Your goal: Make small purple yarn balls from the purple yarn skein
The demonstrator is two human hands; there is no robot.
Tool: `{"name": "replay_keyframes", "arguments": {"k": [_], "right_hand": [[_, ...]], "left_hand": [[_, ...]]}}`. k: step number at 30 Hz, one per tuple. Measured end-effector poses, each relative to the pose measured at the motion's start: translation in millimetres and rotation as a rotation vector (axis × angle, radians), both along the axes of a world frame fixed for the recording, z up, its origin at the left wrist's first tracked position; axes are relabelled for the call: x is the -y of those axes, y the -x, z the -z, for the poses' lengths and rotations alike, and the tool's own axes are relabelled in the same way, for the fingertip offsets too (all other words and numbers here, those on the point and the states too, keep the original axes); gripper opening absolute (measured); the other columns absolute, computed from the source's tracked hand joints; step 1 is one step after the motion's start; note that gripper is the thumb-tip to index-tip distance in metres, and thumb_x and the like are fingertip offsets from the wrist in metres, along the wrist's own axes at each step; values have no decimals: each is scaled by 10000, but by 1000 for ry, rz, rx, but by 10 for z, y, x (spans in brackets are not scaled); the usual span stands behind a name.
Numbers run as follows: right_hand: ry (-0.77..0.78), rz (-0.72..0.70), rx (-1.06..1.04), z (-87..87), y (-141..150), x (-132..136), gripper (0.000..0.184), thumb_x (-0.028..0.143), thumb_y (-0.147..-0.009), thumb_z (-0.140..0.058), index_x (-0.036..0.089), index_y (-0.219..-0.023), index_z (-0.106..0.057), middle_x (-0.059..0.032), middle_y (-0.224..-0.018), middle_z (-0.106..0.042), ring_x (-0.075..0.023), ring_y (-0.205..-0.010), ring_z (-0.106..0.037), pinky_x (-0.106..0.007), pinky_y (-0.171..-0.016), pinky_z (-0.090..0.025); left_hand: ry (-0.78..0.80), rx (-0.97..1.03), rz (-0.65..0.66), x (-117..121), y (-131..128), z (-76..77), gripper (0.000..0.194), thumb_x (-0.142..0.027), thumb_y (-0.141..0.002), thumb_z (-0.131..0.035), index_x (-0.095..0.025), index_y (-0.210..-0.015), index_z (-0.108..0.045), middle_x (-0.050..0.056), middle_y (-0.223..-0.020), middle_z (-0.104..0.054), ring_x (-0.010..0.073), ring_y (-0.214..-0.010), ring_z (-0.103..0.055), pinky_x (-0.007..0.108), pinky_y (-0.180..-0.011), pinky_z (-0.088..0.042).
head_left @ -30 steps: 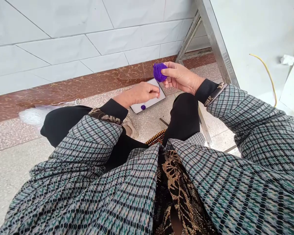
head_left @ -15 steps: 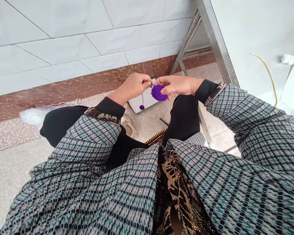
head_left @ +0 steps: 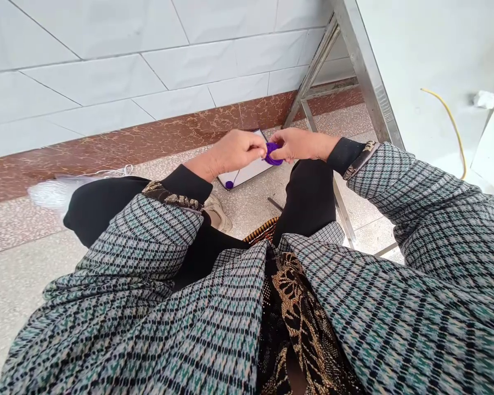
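A purple bundle of yarn is gripped between the thumb and fingers of my right hand. Close against its left side, my left hand pinches the purple strand, its thumb and forefinger pressed together. From the left hand the thin strand runs down to a small purple ball, at the near left corner of a shallow white box lid with a dark edge, lying on the floor. Part of the bundle is hidden behind my fingers.
A metal-framed table stands at the right, with a yellow cord and a crumpled white scrap on top. Clear plastic wrapping lies on the floor by my left knee. A tiled wall rises ahead.
My left hand has come right and slightly down, up against the yarn bundle. The bundle has turned in my right hand. The small ball has shifted left and lower.
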State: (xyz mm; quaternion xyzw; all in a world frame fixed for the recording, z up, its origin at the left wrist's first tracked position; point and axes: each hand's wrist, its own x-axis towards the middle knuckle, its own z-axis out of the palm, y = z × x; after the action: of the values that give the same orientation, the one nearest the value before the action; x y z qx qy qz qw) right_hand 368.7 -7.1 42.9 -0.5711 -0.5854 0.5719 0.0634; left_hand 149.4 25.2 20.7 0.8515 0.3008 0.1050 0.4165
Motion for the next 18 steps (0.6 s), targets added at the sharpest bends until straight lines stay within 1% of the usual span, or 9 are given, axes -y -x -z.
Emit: {"name": "replay_keyframes", "arguments": {"k": [2,4,8,10,12,14,16,18], "right_hand": [[46,-73,-1,-48,3,22,162,151,-835,-858,190,-876,-706,-5,-691,-617,-147,-617,-588,-239,-538,-505],[92,-87,-54,-120,27,47,119,130,-837,-832,187,-884,-739,-13,-738,-654,-142,-635,-610,-239,-564,-537],[156,15,-187,-242,94,68,173,25,-808,-782,186,-854,-739,5,-757,-684,-113,-628,-614,-213,-592,-570],[172,120,-249,-277,132,59,177,0,-828,-745,174,-829,-714,18,-736,-686,-92,-607,-611,-197,-613,-571],[174,275,-299,-295,168,40,180,-8,-894,-670,155,-820,-683,26,-704,-676,-70,-588,-598,-188,-647,-569],[155,418,-327,-290,191,15,208,-10,-961,-604,143,-831,-659,33,-682,-651,-57,-579,-577,-189,-676,-577],[119,490,-322,-254,188,-11,226,-2,-987,-614,153,-824,-635,39,-670,-606,-57,-574,-550,-186,-676,-589],[73,494,-293,-185,154,-36,219,30,-970,-693,182,-833,-614,36,-678,-579,-77,-582,-544,-192,-643,-597]], "left_hand": [[-48,26,-111,-54,36,4,237,-252,-890,-574,-173,-893,-797,71,-867,-766,207,-849,-671,348,-847,-519],[-65,36,-180,-101,57,37,218,-256,-885,-580,-185,-868,-785,74,-856,-763,218,-863,-670,348,-835,-519],[-33,-3,-235,-142,35,173,195,-269,-884,-596,-191,-821,-764,49,-737,-710,206,-783,-638,333,-775,-501],[5,-25,-225,-136,-2,245,196,-270,-889,-600,-182,-824,-762,32,-695,-681,197,-760,-630,320,-760,-491],[39,-34,-199,-115,-43,296,202,-267,-895,-598,-171,-847,-769,23,-684,-670,194,-756,-631,311,-752,-484],[57,-37,-168,-81,-78,313,223,-262,-902,-583,-162,-883,-782,21,-685,-667,190,-736,-624,311,-742,-478],[62,-39,-114,-34,-103,285,244,-256,-904,-565,-164,-897,-791,18,-679,-661,179,-694,-602,313,-729,-471],[83,-40,0,21,-117,218,237,-257,-897,-567,-177,-866,-789,10,-663,-654,165,-661,-583,309,-727,-470]]}}
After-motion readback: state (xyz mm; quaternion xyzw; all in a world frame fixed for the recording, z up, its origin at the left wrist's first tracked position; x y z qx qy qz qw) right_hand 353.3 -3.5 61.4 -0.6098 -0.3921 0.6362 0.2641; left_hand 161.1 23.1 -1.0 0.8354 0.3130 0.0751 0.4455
